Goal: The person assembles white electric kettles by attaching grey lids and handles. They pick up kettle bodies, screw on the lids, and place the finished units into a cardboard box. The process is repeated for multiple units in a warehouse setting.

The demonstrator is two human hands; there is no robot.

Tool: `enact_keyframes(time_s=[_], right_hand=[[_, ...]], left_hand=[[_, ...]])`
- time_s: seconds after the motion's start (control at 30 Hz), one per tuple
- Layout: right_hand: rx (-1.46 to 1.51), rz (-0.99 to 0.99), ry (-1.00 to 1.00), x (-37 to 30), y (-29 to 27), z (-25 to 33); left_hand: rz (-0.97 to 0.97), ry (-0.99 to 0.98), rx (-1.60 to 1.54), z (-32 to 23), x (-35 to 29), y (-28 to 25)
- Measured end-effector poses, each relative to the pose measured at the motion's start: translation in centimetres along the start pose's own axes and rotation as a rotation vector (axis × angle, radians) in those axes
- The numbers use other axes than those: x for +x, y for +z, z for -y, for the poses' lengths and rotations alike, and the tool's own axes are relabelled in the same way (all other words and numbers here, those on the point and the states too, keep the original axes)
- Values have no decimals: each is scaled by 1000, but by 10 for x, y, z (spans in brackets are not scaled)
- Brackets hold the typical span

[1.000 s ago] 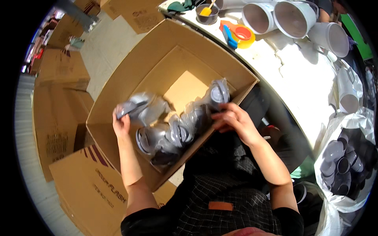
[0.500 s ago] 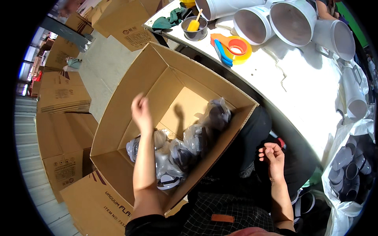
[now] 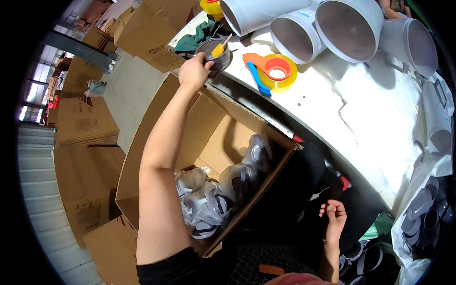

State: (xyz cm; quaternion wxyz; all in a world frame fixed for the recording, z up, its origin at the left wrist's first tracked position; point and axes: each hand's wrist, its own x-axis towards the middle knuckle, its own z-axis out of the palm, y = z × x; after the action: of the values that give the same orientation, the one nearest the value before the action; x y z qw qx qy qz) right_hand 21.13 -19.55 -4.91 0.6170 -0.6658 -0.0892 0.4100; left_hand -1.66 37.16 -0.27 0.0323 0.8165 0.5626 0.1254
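Note:
My left hand (image 3: 194, 72) reaches over the far corner of an open cardboard box (image 3: 161, 111). Its fingers are closed on the near rim of a dark, see-through bowl (image 3: 221, 61) at the table's edge. In the bowl leans a brush (image 3: 218, 50) with a yellow head and a pale handle. Over my lap, my right hand (image 3: 335, 216) has its fingers curled in, with no object showing in them. Several grey parts in clear plastic bags (image 3: 216, 202) lie along the near side of the box.
On the white table (image 3: 308, 109) lies an orange tape dispenser with yellow tape (image 3: 277, 76). Large grey-white cylinders (image 3: 349, 28) line its back. A white sack of grey curved parts (image 3: 418, 216) stands at the right. Flat and folded cartons (image 3: 88, 185) are stacked at the left.
My left hand has gone from above the box out to the bowl, which now sits further left of the tape. My right hand stays over my lap. The whole view has shifted slightly.

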Motion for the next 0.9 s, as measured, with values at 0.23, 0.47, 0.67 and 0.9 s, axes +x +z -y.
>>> enact_keyframes(time_s=[0.23, 0.47, 0.67, 0.9], right_hand=[[8, 225, -235, 51, 62, 78], [52, 377, -519, 45, 151, 154], [86, 235, -458, 32, 130, 143], [-49, 25, -584, -3, 81, 149]], left_hand=[[-240, 215, -250, -1, -74, -67], [-230, 691, -138, -98, -167, -127], [-249, 1039, -140, -163, -215, -132], [-318, 1154, -214, -193, -241, -119]])
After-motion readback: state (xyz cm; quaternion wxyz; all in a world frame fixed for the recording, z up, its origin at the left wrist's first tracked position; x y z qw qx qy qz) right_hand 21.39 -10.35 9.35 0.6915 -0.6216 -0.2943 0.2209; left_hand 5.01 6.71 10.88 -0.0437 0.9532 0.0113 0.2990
